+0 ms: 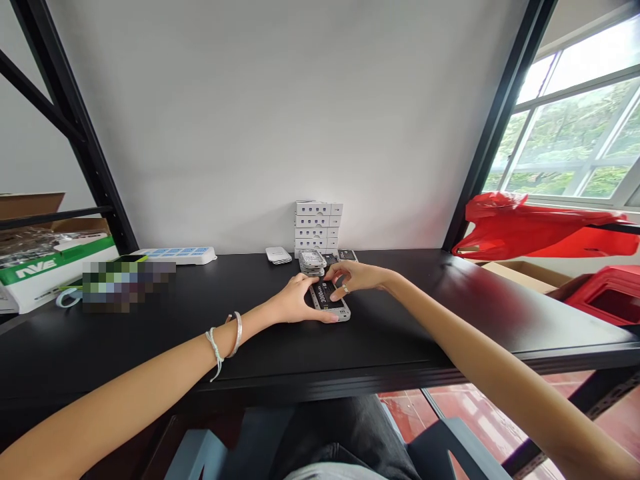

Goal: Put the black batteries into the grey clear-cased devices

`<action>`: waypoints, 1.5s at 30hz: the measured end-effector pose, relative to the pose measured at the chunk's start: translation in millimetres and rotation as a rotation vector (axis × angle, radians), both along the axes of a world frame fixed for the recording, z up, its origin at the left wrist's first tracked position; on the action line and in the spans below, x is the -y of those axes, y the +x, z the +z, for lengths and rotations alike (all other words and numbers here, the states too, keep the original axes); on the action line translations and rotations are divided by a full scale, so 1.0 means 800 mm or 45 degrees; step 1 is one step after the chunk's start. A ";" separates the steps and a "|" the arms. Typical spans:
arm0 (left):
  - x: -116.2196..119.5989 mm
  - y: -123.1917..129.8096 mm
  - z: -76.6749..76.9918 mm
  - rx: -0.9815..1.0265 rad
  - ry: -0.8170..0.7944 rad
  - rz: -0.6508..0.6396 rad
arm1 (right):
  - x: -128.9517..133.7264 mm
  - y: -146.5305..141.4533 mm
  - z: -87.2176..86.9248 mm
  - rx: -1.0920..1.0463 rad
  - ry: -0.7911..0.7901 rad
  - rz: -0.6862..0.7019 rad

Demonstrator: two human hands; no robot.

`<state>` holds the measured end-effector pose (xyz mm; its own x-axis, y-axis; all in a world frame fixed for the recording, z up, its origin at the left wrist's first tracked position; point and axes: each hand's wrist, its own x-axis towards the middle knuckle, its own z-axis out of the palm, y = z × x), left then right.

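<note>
Black tabletop (225,287); device (342,313) lengthwise away, slightly leftward.

On the worktop (225,287), 1 battery (323,293) lies in 1 device case (344,313). Behind it — 1 stack of cases (312,261), then stacked boxes (319,223) before the wall (280,120); left of these, flat pieces (278,255) — farther left, a power strip (180,256).
</note>
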<state>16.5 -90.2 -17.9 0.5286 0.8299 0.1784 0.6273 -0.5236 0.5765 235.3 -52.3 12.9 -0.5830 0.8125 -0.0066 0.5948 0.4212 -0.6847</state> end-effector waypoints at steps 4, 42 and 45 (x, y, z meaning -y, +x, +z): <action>0.003 0.000 0.002 -0.024 0.010 -0.037 | 0.012 0.005 0.014 0.131 -0.028 0.137; 0.025 -0.001 0.019 -0.290 -0.052 -0.138 | -0.085 0.104 -0.029 0.434 0.381 -0.670; 0.023 -0.002 0.016 -0.242 -0.048 -0.143 | -0.088 0.102 -0.038 0.438 0.434 -0.687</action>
